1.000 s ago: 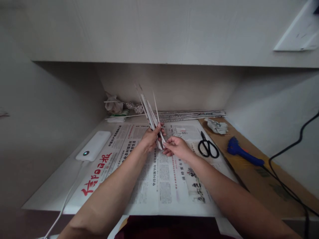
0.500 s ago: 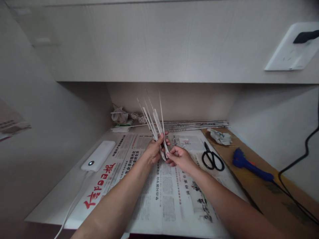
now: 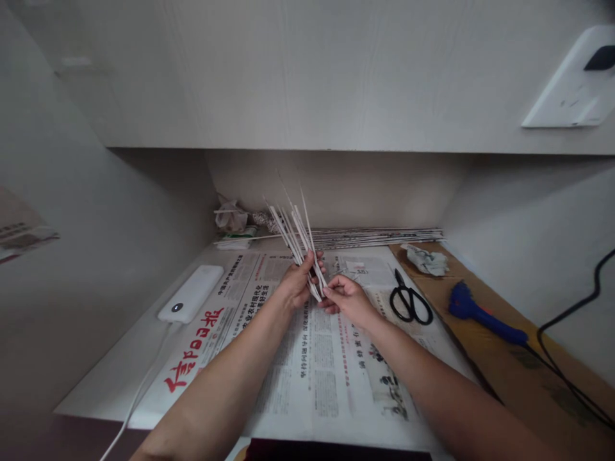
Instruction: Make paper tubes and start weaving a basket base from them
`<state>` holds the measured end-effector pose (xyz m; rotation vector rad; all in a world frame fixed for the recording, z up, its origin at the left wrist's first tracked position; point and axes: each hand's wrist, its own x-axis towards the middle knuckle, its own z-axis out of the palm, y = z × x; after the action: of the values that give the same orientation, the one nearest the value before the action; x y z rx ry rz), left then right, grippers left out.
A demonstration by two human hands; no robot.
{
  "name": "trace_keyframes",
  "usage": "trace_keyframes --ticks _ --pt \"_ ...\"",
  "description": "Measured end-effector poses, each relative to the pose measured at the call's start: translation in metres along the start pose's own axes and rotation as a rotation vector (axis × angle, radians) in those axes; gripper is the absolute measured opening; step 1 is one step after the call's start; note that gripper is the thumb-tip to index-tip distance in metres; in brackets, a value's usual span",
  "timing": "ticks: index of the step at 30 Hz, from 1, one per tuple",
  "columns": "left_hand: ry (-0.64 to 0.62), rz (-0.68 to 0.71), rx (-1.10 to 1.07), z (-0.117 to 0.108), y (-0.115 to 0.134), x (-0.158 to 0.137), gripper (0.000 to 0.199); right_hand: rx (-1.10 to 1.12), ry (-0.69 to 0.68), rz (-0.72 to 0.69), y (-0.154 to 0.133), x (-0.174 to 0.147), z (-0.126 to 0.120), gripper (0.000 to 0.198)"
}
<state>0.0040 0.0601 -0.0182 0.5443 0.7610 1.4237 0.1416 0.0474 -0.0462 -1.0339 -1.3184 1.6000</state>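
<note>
Bundle of thin pale sticks [image 3: 296, 235] at centre of frame, held above a newspaper sheet [image 3: 331, 378], fanned upper ends tilted toward upper left. Left hand [image 3: 296, 282] is closed around the lower part of the bundle, thumb laid across it. Right hand [image 3: 346, 298], just right of it, pinches the bundle's bottom end between thumb and fingers; fingers overlap there, so whether one stick or several are gripped is unclear. Black-handled scissors [image 3: 410, 305] lie right of centre; farther right, a blue glue gun [image 3: 485, 321] and crumpled paper [image 3: 426, 261] rest on brown cardboard [image 3: 509, 378]. White power bank [image 3: 192, 294] at left. Long sticks [image 3: 379, 238] lie along the back, behind the bundle.
</note>
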Motion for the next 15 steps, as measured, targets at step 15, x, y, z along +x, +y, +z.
trace_keyframes --ticks 15 --pt "0.029 -0.004 0.161 0.0036 0.0005 -0.0057 0.028 0.002 0.020 0.037 -0.0032 -0.0024 0.0027 0.039"
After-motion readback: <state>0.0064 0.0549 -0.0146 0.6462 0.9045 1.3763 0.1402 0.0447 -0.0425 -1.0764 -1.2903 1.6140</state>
